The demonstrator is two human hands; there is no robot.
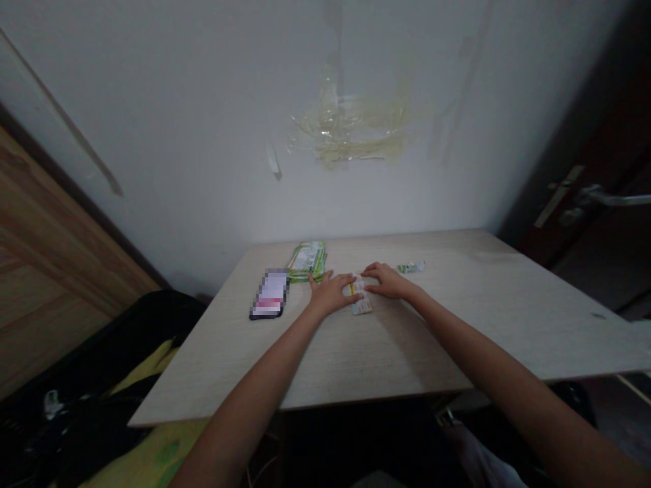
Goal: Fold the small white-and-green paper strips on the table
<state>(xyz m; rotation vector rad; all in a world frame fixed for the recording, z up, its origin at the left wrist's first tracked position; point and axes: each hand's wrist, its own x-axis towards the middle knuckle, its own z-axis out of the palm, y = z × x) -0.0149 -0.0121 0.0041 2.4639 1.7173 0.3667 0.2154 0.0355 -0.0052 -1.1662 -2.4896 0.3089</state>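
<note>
A small flat packet [362, 305], pale with red print and a yellow strip at its left edge, lies on the table. My left hand [329, 293] rests at the packet's left side, fingers spread, with its thumb and index finger over the packet. At the upper right edge of the packet, my right hand [385, 281] has its fingers bent and closed on it; the exact fingertip contact is hard to make out. Close behind the right hand lies a small green-and-white wrapper piece [411, 267]. A stack of green-and-white printed packets [308, 259] sits beyond my left hand.
A phone [270, 293] with a lit, blurred screen lies left of my left hand. The pale wooden table [478, 312] meets a white wall [213, 135] with old tape [356, 135] on it. A dark door with a metal handle [605, 196] stands at right, wooden panelling at left.
</note>
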